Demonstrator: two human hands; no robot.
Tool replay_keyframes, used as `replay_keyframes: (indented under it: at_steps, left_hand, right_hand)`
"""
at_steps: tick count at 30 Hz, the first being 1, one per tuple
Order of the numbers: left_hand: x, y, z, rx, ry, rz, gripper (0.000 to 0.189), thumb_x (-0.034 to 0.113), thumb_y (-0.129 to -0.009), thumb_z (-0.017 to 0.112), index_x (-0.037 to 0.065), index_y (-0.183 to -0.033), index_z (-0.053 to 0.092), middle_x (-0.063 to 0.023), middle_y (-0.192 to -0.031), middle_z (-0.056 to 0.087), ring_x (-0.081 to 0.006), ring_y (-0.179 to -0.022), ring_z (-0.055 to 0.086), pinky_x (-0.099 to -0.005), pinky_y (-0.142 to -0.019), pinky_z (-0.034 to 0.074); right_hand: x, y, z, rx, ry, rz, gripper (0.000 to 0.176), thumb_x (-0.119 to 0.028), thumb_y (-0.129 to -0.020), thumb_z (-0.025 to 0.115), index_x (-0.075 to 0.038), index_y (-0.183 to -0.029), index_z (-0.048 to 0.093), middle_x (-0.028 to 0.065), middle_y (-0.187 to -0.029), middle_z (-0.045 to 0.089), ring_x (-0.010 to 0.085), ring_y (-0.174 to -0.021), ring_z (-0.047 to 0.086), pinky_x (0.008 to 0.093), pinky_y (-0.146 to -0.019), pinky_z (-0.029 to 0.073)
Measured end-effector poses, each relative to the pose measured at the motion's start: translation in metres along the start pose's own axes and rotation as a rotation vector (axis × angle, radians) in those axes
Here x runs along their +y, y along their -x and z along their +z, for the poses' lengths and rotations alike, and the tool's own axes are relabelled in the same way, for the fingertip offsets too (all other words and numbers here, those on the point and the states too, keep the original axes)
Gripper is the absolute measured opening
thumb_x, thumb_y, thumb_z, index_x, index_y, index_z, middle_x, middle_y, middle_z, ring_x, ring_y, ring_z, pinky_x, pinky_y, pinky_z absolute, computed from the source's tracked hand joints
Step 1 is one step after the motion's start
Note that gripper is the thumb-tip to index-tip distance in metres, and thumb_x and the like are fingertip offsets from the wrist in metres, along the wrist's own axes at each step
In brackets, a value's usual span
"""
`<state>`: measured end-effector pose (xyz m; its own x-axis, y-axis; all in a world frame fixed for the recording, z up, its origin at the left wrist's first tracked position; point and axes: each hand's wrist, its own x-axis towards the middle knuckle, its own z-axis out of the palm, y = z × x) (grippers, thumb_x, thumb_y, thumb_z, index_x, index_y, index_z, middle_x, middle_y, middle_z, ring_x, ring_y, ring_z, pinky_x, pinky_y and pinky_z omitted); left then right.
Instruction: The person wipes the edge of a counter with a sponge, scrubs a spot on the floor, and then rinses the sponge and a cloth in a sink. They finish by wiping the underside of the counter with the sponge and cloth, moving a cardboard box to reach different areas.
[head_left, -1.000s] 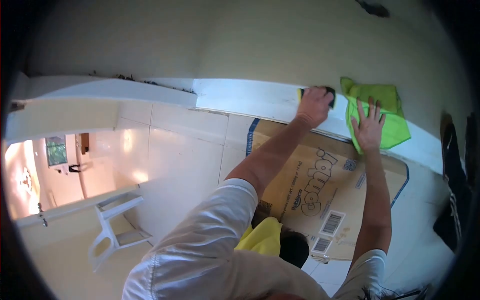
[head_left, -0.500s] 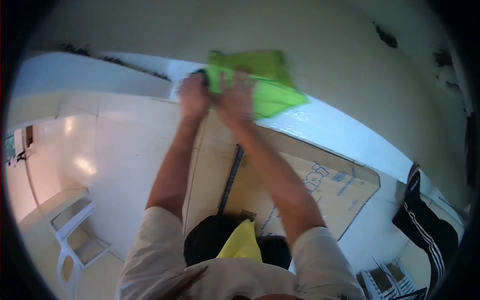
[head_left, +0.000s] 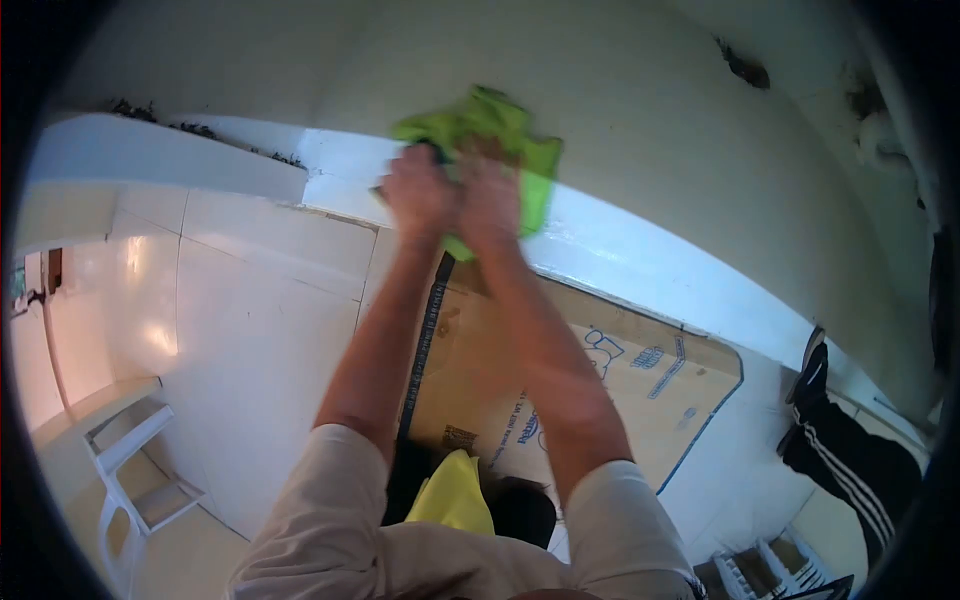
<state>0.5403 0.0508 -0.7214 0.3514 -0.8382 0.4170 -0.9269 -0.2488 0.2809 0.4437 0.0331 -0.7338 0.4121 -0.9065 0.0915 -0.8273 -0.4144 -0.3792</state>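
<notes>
A crumpled lime-green cloth (head_left: pixel 539 190) lies against the white ledge and the base of the wall ahead of me. My right hand (head_left: pixel 487 195) presses on it with stretched fingers, a little blurred. Just beside it on the left, my left hand (head_left: pixel 415 190) is closed over the cloth's left part. Something small and dark (head_left: pixel 432 150) shows at its fingers; its kind is not clear. A second cloth, yellow (head_left: pixel 452 500), hangs at my lap.
Under me a flattened cardboard box (head_left: pixel 640 390) covers part of the white tiled floor (head_left: pixel 270 300). The white ledge (head_left: pixel 640 240) runs along the wall. A white chair (head_left: pixel 135 480) stands at left. At right is another person's leg in black striped trousers (head_left: pixel 850 460).
Both hands have shifted slightly right along the ledge. The green cloth, spread flatter before, is now bunched beneath them, its right end drawn leftward.
</notes>
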Motion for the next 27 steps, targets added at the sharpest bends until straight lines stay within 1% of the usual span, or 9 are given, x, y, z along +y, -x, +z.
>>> replay_keyframes:
  at_steps: [1,3,4,5,6,8,10,18,27]
  left_hand:
    - [0.032,0.009,0.009,-0.05,0.01,0.004,0.023,0.021,-0.07,0.054,0.006,-0.088,0.052,-0.0125,-0.085,0.053,-0.0309,-0.08,0.053,-0.0451,-0.067,0.04]
    - [0.099,0.018,0.018,-0.317,0.164,0.065,0.024,0.02,-0.068,0.054,0.006,-0.088,0.054,-0.0136,-0.089,0.055,-0.0291,-0.086,0.053,-0.0445,-0.074,0.038]
    - [0.131,0.019,0.014,-0.48,0.204,0.133,0.026,0.018,-0.067,0.054,0.005,-0.089,0.055,-0.0137,-0.093,0.057,-0.0285,-0.092,0.053,-0.0438,-0.076,0.038]
    - [0.156,0.029,0.02,-0.296,0.367,0.243,0.028,0.02,-0.067,0.054,0.005,-0.091,0.056,-0.0136,-0.095,0.057,-0.0287,-0.094,0.054,-0.0432,-0.078,0.037]
    - [0.181,0.034,0.022,-0.335,0.423,0.284,0.021,0.015,-0.063,0.056,0.006,-0.082,0.055,-0.0157,-0.085,0.056,-0.0317,-0.086,0.054,-0.0435,-0.073,0.04]
    - [0.215,0.043,0.025,-0.265,0.489,0.396,0.026,0.018,-0.064,0.057,0.007,-0.088,0.057,-0.0129,-0.092,0.055,-0.0281,-0.091,0.052,-0.0422,-0.08,0.038]
    - [0.23,0.044,0.028,-0.283,0.497,0.43,0.029,0.021,-0.067,0.057,0.009,-0.094,0.058,-0.0109,-0.099,0.054,-0.0248,-0.096,0.051,-0.0398,-0.085,0.037]
    - [0.119,0.019,0.013,-0.27,0.351,0.341,0.023,0.013,-0.072,0.048,0.007,-0.093,0.056,-0.0121,-0.097,0.055,-0.0259,-0.094,0.053,-0.0411,-0.08,0.037]
    - [-0.076,-0.023,-0.032,-0.066,0.114,-0.308,0.024,0.016,-0.07,0.056,0.005,-0.09,0.049,-0.0137,-0.089,0.049,-0.032,-0.086,0.047,-0.0428,-0.076,0.035]
  right_hand:
    - [0.024,0.012,-0.022,-0.018,-0.097,0.17,0.04,-0.022,-0.076,0.054,-0.007,-0.113,0.052,0.0166,-0.107,0.054,0.0324,-0.093,0.056,0.044,-0.082,0.044]
    - [0.096,0.045,-0.039,0.089,0.07,0.202,0.038,-0.026,-0.072,0.057,-0.003,-0.102,0.058,0.0201,-0.093,0.058,0.0351,-0.087,0.057,0.0453,-0.074,0.044]
    - [0.132,0.063,-0.047,0.115,0.159,0.221,0.042,-0.029,-0.072,0.057,-0.003,-0.104,0.057,0.021,-0.108,0.055,0.0366,-0.093,0.056,0.0458,-0.079,0.043]
    - [0.155,0.077,-0.064,0.184,0.249,0.226,0.037,-0.032,-0.076,0.053,-0.006,-0.103,0.059,0.0187,-0.107,0.056,0.0375,-0.098,0.051,0.0469,-0.085,0.036]
    - [0.173,0.092,-0.081,0.13,0.258,0.287,0.048,-0.039,-0.078,0.051,-0.007,-0.113,0.054,0.0177,-0.131,0.041,0.0364,-0.12,0.037,0.049,-0.097,0.027]
    - [0.199,0.111,-0.099,0.078,0.512,0.398,0.062,-0.048,-0.079,0.046,-0.01,-0.128,0.042,0.0117,-0.144,0.021,0.0314,-0.133,0.016,0.0532,-0.104,0.013]
    - [0.205,0.118,-0.104,0.136,0.555,0.519,0.069,-0.048,-0.081,0.045,-0.015,-0.138,0.025,0.0089,-0.145,0.019,0.029,-0.135,0.011,0.0566,-0.103,0.013]
    - [0.194,0.101,-0.083,-0.008,0.611,0.464,0.052,-0.046,-0.088,0.038,-0.016,-0.131,0.038,0.013,-0.144,0.019,0.0351,-0.133,0.011,0.0632,-0.099,0.015]
    - [-0.046,-0.056,-0.011,-0.161,0.204,-0.338,0.039,-0.034,-0.084,0.049,-0.02,-0.121,0.051,0.0117,-0.141,0.023,0.0333,-0.133,0.014,0.0606,-0.101,0.016]
